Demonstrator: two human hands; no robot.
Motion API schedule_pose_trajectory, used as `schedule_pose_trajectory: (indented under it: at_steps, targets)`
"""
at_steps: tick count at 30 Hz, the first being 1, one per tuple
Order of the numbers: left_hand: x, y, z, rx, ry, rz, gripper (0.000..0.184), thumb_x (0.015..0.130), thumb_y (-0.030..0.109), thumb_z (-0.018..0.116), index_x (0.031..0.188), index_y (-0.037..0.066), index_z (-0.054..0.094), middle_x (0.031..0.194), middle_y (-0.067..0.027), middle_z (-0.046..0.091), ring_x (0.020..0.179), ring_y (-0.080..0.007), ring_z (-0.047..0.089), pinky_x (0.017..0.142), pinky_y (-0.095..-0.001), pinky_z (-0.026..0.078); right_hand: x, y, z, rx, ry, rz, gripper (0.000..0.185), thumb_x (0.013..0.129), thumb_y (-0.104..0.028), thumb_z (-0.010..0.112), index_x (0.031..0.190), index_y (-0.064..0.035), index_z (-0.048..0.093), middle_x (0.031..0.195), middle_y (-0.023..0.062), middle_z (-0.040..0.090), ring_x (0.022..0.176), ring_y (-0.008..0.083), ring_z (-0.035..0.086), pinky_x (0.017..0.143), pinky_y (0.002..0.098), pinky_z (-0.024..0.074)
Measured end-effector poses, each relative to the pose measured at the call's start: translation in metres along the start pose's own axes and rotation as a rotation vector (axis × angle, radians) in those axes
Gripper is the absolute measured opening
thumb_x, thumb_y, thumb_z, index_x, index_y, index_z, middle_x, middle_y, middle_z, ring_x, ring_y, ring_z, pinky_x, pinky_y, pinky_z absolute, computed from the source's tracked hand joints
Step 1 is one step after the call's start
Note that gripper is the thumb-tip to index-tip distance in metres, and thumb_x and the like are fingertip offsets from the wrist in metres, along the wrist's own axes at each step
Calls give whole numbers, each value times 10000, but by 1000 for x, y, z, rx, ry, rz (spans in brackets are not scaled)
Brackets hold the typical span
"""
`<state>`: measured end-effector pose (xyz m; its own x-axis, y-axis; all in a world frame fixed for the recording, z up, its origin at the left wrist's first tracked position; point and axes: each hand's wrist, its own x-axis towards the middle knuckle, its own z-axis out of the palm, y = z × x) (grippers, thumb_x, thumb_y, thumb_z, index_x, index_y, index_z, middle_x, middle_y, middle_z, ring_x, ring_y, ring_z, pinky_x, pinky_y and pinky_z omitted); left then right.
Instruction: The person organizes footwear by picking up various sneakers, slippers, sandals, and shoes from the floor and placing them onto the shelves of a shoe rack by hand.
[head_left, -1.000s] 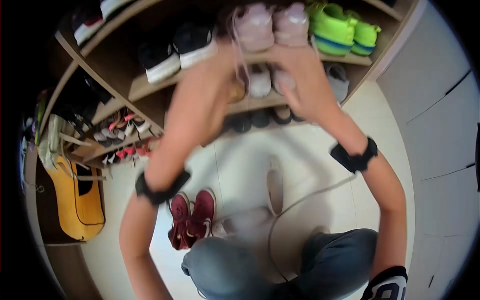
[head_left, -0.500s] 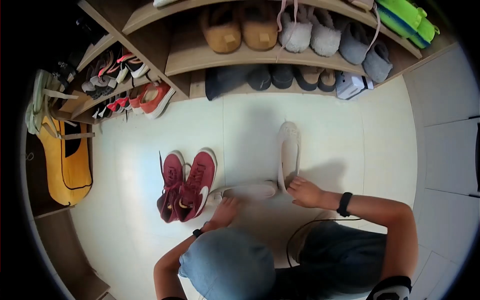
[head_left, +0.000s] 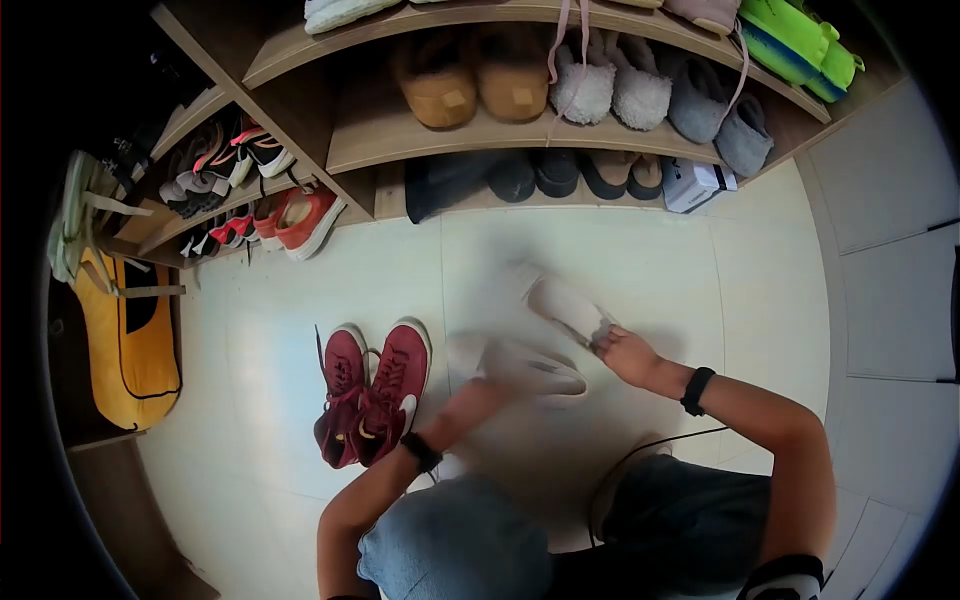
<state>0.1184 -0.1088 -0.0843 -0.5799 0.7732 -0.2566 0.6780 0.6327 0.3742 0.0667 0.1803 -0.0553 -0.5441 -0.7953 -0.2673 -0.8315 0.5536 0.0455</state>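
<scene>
A pale flat shoe (head_left: 568, 308) slants across the middle of the floor, its heel pinched in my right hand (head_left: 630, 358). Its toe points up and to the left and is blurred. Just below it is the matching flat shoe (head_left: 552, 378), turned at an angle, with its far end smeared by motion. My left hand (head_left: 488, 397) is closed at the near side of this second shoe; blur hides the exact finger placement. To the left of that hand stands a pair of dark red high-top sneakers (head_left: 400, 365), side by side with laces loose.
A wooden shoe rack (head_left: 350, 145) runs along the back, holding brown slippers (head_left: 440, 95), fluffy slippers (head_left: 640, 98) and other footwear. A white box (head_left: 695, 187) sits on its bottom level. A yellow bag (head_left: 135, 360) leans at the left; a dark cable (head_left: 665, 440) crosses by my knee.
My right hand has swung its shoe from upright to slanting left. The second shoe has shifted right and rotated along with my left hand. The view has tilted slightly upward.
</scene>
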Motion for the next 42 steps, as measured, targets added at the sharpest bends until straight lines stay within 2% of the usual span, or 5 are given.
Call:
schedule_pose_trajectory:
  at_steps: [11,18,24,29,42]
  targets:
    - [18,-26,7,-201,342,-354,225,697,38,458,921,44,472,1058,-133,408,859,-277,512,673,-360,452,47,-50,-31,493,-160,246,333,695,-355,520,669,-27,569,596,156,549,613,295,546,710,358,392]
    - [-23,15,-26,-220,608,-464,233,686,32,483,919,28,491,1087,-160,413,915,-298,474,770,-381,389,91,-56,-3,654,-82,442,286,703,-277,495,699,2,559,639,198,548,612,353,544,569,417,435]
    - [-129,13,-48,-88,873,-934,284,662,84,533,937,23,492,995,-140,465,923,-308,441,787,-388,344,85,-54,-20,616,-101,428,274,717,-239,459,655,7,562,638,195,547,616,353,540,599,422,435]
    - [-186,14,-39,-60,798,-1254,338,718,120,516,1027,-5,459,1035,-148,437,1004,-312,374,833,-391,310,95,-32,-57,632,-97,376,253,730,-227,471,672,4,556,653,196,542,628,360,528,606,421,420]
    - [-158,7,-22,-93,801,-1330,332,719,251,523,967,32,494,987,-112,476,966,-260,420,916,-462,176,210,-4,-144,932,122,152,192,756,-153,491,721,35,513,704,199,506,684,354,481,641,366,388]
